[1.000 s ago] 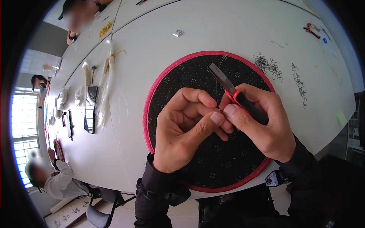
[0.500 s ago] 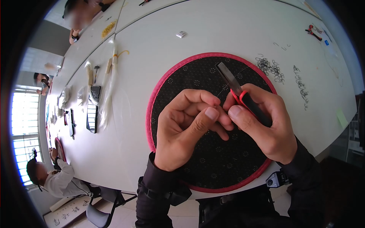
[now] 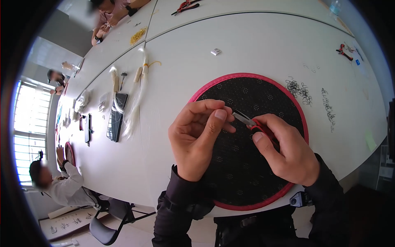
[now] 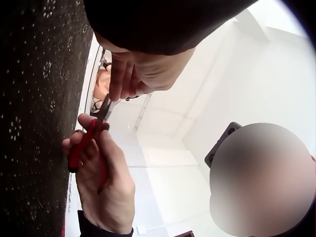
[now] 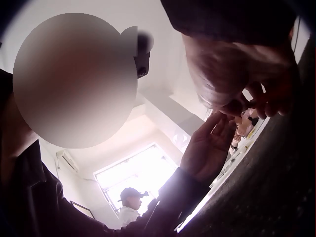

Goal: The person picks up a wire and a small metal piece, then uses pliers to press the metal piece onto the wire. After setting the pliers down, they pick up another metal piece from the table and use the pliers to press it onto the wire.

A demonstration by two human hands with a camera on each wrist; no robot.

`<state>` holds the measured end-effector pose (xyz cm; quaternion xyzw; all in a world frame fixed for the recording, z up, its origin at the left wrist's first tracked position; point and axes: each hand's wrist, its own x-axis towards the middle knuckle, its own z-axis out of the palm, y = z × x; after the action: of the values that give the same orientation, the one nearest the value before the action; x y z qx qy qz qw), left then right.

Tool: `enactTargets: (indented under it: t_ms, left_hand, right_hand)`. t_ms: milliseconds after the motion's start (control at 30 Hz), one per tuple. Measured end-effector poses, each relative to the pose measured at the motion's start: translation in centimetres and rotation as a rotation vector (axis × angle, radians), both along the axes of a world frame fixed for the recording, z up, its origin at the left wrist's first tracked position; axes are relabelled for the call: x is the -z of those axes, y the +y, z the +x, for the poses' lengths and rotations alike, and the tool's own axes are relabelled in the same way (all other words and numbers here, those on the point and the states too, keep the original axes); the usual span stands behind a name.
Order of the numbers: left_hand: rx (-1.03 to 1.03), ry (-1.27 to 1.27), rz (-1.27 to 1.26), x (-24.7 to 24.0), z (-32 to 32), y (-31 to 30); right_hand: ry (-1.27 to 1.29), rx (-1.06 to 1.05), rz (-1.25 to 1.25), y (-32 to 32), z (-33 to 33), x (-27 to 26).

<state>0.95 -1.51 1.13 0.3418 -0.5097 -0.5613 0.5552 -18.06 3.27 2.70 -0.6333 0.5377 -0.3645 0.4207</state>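
My left hand (image 3: pixel 195 138) is over the round black mat (image 3: pixel 242 173) with its thumb and forefinger pinched together. What they pinch is tiny and mostly hidden; a fine line ran from these fingertips in the earlier head views. In my right hand (image 3: pixel 290 150) I grip pliers (image 3: pixel 245 120) with red and black handles, the metal nose right at the left fingertips. The left wrist view shows the pliers (image 4: pixel 101 118) reaching up to the left fingers (image 4: pixel 118 84). From the right wrist view, both hands meet close above the mat, and the pliers are mostly hidden.
Small black hooks (image 3: pixel 299 91) lie piled right of the mat, with a row of more hooks (image 3: pixel 328 109) beyond. Red-handled pliers (image 3: pixel 345 52) are at the far right. Bundles of pale line (image 3: pixel 138 94) and a phone (image 3: pixel 117 117) lie left. Other people sit around the table.
The pliers have swung from pointing up and away to pointing left at the left fingertips. The right hand has turned and lowered slightly. The whole head view has shifted.
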Motion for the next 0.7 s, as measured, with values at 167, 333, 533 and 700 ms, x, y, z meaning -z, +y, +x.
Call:
enactTargets:
  t_ms: [167, 333, 533, 700]
  left_hand:
    - [-0.088, -0.100, -0.028, -0.3, -0.2, 0.3]
    - [-0.061, -0.073, -0.056, -0.2, -0.1, 0.4]
    - [-0.033, -0.071, -0.112, -0.2, -0.3, 0.6]
    - [-0.023, -0.140, -0.164, -0.1, -0.4, 1.0]
  right_hand:
    - [0.498, -0.103, -0.165, 0.5, 0.0, 0.3]
    - [0.506, -0.117, -0.294, 0.9, 0.3, 0.4]
    - [0.209, 0.012, -0.237, 0.5, -0.1, 0.0]
    - [0.045, 0.149, -0.173, 0.5, -0.6, -1.1]
